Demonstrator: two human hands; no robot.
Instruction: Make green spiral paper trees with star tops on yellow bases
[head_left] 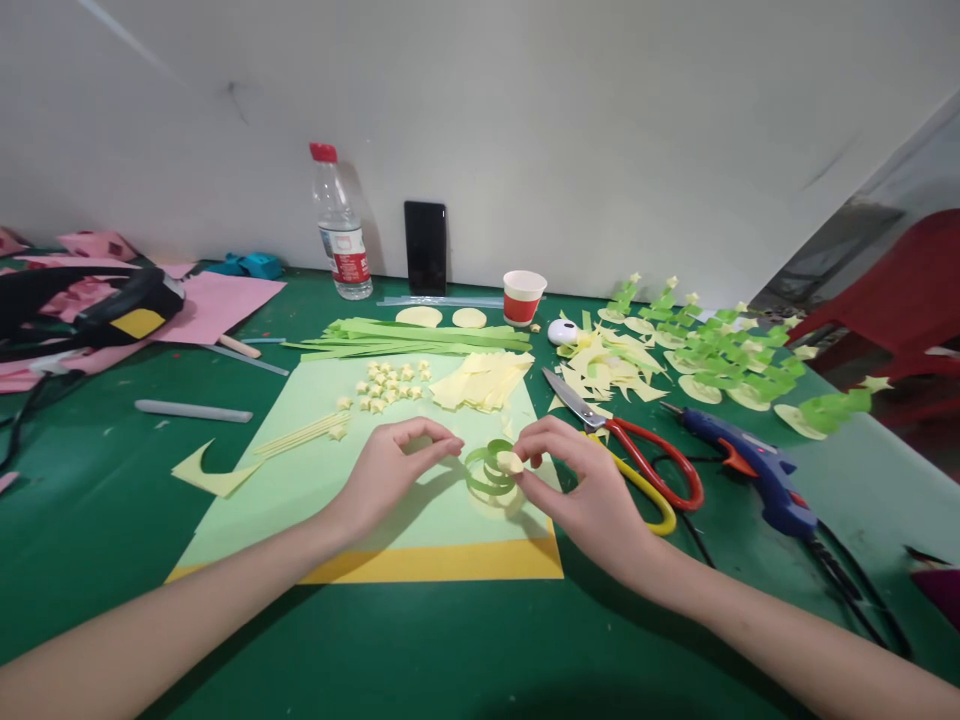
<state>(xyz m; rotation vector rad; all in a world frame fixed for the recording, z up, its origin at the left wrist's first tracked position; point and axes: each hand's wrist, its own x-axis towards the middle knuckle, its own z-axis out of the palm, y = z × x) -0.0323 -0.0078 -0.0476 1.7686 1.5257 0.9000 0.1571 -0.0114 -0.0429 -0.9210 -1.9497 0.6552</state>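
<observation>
Between the thumb and fingers of my right hand (574,475) is a small pale yellow paper star (511,463). It is at the right side of a curled green paper strip (480,484), which stands on or just above a pale yellow disc (501,503). My left hand (405,465) is to the left of the curl, thumb and forefinger tips pressed together; nothing shows between them. Beneath lies a light green sheet (300,510) with a yellow-orange front edge. Several small paper stars (386,385) and a stack of pale yellow pieces (484,380) lie behind the hands.
Scissors (637,450) and a blue glue gun (750,465) lie right of my right hand. Finished green curls with stars (735,350) stand at back right. A bottle (343,235), a phone (425,248) and a paper cup (523,298) stand by the wall. Green strips (420,338) lie behind the sheet.
</observation>
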